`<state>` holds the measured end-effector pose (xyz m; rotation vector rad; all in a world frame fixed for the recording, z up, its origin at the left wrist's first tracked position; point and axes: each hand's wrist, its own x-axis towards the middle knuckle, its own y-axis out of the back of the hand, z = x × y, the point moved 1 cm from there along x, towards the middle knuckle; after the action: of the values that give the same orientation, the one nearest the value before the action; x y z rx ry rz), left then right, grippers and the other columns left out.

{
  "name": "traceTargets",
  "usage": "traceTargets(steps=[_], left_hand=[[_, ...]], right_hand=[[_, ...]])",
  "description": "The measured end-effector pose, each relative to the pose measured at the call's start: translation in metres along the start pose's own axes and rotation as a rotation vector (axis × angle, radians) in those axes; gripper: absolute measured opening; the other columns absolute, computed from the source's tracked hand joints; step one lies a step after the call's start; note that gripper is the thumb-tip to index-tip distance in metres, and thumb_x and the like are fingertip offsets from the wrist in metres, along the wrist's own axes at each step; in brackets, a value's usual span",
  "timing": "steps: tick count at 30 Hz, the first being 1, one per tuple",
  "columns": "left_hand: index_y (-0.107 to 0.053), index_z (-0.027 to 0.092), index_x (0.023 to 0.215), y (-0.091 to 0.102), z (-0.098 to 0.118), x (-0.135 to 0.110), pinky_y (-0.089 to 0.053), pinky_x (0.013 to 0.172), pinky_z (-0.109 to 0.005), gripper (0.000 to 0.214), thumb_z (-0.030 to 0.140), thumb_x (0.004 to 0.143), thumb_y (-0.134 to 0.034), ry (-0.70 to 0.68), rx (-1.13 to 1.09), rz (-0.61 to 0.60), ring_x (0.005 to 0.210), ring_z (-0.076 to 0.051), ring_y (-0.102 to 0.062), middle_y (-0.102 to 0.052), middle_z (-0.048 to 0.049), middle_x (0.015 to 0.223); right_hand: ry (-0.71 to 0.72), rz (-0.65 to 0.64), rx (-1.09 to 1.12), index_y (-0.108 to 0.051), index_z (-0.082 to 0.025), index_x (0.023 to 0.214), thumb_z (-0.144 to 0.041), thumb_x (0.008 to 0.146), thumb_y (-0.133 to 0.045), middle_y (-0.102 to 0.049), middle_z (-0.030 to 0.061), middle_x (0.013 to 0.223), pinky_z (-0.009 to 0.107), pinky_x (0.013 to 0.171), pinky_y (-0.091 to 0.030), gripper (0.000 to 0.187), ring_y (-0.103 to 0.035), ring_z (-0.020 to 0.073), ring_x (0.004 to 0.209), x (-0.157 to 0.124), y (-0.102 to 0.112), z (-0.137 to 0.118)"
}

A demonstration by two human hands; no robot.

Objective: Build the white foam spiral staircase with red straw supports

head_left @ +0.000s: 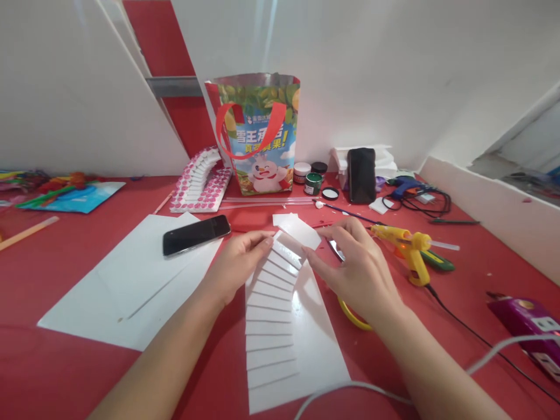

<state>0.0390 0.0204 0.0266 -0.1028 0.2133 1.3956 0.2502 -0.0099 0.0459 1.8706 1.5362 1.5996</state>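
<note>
A curved stack of white card strips [270, 318], overlapping like stairs, lies on a white board [317, 350] in front of me. My left hand [240, 256] pinches the left end of the topmost white strip [289, 248] between thumb and fingers. At that strip's right end, my right hand [356, 259] presses with its thumb, fingers curled in; its fingertips are partly hidden. Just beyond the strip lies a loose white card piece [301, 230]. Under my right hand, scissors with a yellow handle [353, 315] are mostly covered.
On the right lie a yellow glue gun [406, 245], a green cutter [437, 261] and a purple power strip [527, 326]. A phone [196, 234] rests on white sheets [118, 280] at left. Behind stand a printed bag [262, 140], paint jars [312, 184] and a pink-dotted staircase model [201, 184].
</note>
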Motion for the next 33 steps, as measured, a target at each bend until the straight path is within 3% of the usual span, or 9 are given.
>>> traceTargets(steps=[6,11,18,27,33], left_hand=[[-0.079,0.023,0.106,0.003,-0.013,-0.001,-0.054,0.083,-0.03,0.038,0.054,0.085,-0.074,0.05,-0.17,0.024,0.095,-0.021,-0.071,-0.08,-0.0045,0.101],[-0.079,0.021,0.104,0.003,-0.018,0.001,-0.056,0.077,-0.031,0.038,0.055,0.085,-0.073,0.036,-0.313,-0.02,0.086,-0.021,-0.072,-0.079,-0.0051,0.095],[-0.079,0.019,0.098,0.006,-0.018,0.006,-0.054,0.086,-0.035,0.041,0.057,0.082,-0.076,0.016,-0.301,0.002,0.092,-0.023,-0.071,-0.079,-0.0077,0.097],[-0.077,0.015,0.078,0.009,0.013,0.022,-0.052,0.081,-0.033,0.047,0.062,0.071,-0.082,0.094,-0.158,-0.069,0.082,-0.021,-0.068,-0.077,-0.0103,0.085],[-0.075,0.014,0.078,0.007,0.002,0.022,-0.052,0.073,-0.031,0.045,0.058,0.07,-0.084,0.13,-0.235,-0.085,0.075,-0.018,-0.066,-0.076,-0.009,0.084]], right_hand=[[0.075,-0.013,-0.051,-0.068,-0.016,0.097,-0.04,0.093,-0.065,-0.062,0.0094,0.091,0.036,0.068,-0.054,0.024,-0.063,0.0221,0.08,-0.003,0.0,-0.007],[0.136,-0.013,-0.09,-0.067,-0.016,0.095,-0.035,0.091,-0.068,-0.062,0.0095,0.091,0.035,0.067,-0.052,0.02,-0.061,0.0213,0.078,-0.004,-0.003,-0.01],[0.157,-0.007,-0.132,-0.067,-0.017,0.096,-0.033,0.091,-0.066,-0.061,0.0093,0.09,0.035,0.066,-0.052,0.017,-0.061,0.0216,0.077,-0.003,-0.004,-0.012],[0.131,0.0,-0.119,-0.067,-0.015,0.094,-0.034,0.089,-0.069,-0.061,0.0094,0.089,0.034,0.064,-0.049,0.02,-0.059,0.0209,0.076,-0.005,-0.002,-0.013],[0.134,-0.014,-0.112,-0.066,-0.017,0.093,-0.035,0.09,-0.067,-0.06,0.0086,0.089,0.032,0.061,-0.046,0.018,-0.056,0.0195,0.075,-0.005,-0.003,-0.012]])
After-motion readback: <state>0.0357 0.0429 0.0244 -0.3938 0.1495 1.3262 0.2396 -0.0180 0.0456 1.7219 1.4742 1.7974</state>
